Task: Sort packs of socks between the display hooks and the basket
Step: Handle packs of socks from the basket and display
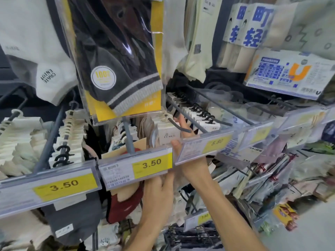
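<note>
My right hand [182, 140] reaches up behind the price rail and pinches the card header of a white sock pack [166, 135] between thumb and fingers. That header sits right at the upturned tip of a grey display hook [182, 129]. My left hand [158, 192] is raised just below it, under the 3.50 price tag [151, 164], which hides its fingers; I cannot tell what they hold. Further white-headed packs [197, 117] hang in a row along the same hook. No basket is recognisable in view.
A large black sock pack on yellow card [117, 60] hangs close overhead. Rows of cream packs [18, 142] fill the hooks at left. A 5.80 tag [216, 143] fronts the right rail. Dark red socks [125, 201] and dark wire hangers [190, 236] lie below.
</note>
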